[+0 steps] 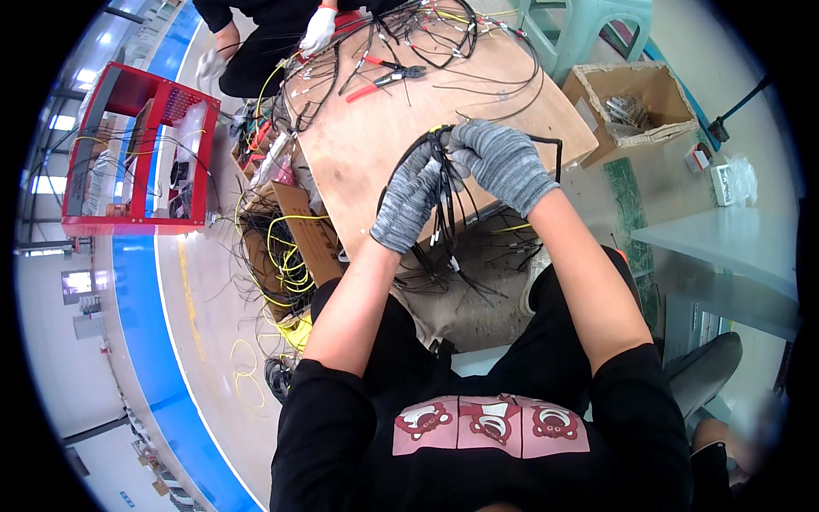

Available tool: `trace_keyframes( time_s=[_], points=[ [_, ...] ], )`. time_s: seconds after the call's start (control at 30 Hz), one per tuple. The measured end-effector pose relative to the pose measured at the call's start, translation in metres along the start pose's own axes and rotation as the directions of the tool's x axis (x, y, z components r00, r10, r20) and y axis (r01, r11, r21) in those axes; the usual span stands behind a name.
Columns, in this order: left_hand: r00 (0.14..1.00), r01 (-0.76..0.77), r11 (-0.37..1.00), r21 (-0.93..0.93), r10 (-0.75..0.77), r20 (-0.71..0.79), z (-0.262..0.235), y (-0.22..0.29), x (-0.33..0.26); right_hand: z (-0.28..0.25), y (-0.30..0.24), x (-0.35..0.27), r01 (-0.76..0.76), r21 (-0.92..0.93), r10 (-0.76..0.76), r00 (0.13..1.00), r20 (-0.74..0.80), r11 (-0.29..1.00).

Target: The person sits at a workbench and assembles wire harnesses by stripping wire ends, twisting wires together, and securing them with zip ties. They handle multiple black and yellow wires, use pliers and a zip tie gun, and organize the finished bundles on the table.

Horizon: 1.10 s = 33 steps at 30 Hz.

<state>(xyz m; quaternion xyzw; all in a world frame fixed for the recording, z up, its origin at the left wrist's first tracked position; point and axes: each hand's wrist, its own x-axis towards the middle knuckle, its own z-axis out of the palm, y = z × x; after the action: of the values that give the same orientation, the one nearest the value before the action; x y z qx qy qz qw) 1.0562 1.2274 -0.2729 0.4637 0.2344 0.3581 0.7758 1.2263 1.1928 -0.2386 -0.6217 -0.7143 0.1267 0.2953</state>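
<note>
Gripping a bundle of black wires point(441, 192) above the wooden table point(375, 141), the gloved left hand point(408, 198) and right hand point(503, 162) both close around it; red pliers point(386, 79) lie beyond.

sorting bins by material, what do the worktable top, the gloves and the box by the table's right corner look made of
Worktable top: looks like bare plywood, matte tan with faint grain. Gloves on left hand and right hand: grey knit fabric, ribbed weave showing. Box: brown corrugated cardboard, with folded flaps.
</note>
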Motion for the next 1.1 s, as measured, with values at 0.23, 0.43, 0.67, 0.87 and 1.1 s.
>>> trace_keyframes(
  time_s=[0.23, 0.43, 0.67, 0.87, 1.1],
  points=[
    [0.999, -0.004, 0.995, 0.101, 0.009, -0.052, -0.004, -0.012, 0.0, 0.01, 0.008, -0.001, 0.047, 0.017, -0.044, 0.989, -0.143, 0.999],
    [0.987, 0.011, 0.99, 0.142, 0.011, -0.159, -0.003, -0.014, 0.001, 0.017, 0.003, -0.005, 0.051, -0.045, -0.058, 0.983, -0.174, 0.998],
    [0.988, 0.056, 0.995, 0.087, -0.043, -0.147, 0.005, -0.008, -0.001, 0.008, 0.004, -0.009, -0.013, 0.051, 0.017, 0.997, -0.078, 0.999],
    [0.981, 0.087, 0.996, -0.03, -0.091, -0.17, 0.007, -0.011, 0.0, 0.002, 0.005, -0.007, -0.04, 0.127, 0.042, 0.999, -0.015, 0.991],
    [0.978, 0.111, 0.993, -0.027, -0.114, -0.177, 0.008, -0.012, -0.001, 0.005, 0.012, -0.007, -0.31, 0.308, 0.279, 0.95, 0.14, 0.9]
  ],
)
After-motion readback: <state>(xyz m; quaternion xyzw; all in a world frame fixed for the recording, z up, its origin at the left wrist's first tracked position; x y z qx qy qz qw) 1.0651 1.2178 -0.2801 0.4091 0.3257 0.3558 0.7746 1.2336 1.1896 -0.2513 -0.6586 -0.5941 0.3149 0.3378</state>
